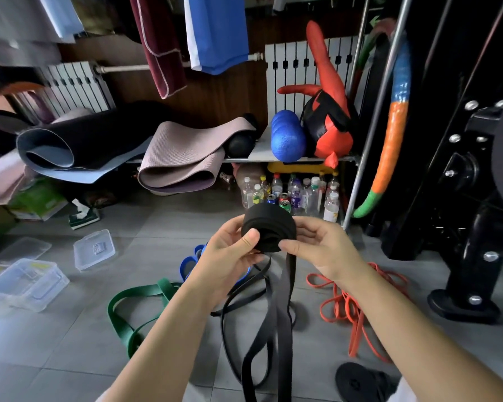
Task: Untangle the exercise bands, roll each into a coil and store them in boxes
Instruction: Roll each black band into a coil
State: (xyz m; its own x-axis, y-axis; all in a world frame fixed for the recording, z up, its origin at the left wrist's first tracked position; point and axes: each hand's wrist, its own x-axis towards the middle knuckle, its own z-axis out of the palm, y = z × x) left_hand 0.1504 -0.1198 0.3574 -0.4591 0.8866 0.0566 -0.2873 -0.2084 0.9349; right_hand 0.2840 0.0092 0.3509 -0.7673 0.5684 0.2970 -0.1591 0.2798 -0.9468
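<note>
Gripping black coil [269, 226]: left hand [227, 256], right hand [323, 248]; green band [125, 326], orange band [344, 310], clear box [26, 284] lying nearby.

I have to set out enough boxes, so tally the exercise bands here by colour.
black band: 1, partly coiled
green band: 1
orange band: 1
blue band: 1
Total: 4, as far as the tangles let me tell.
</note>
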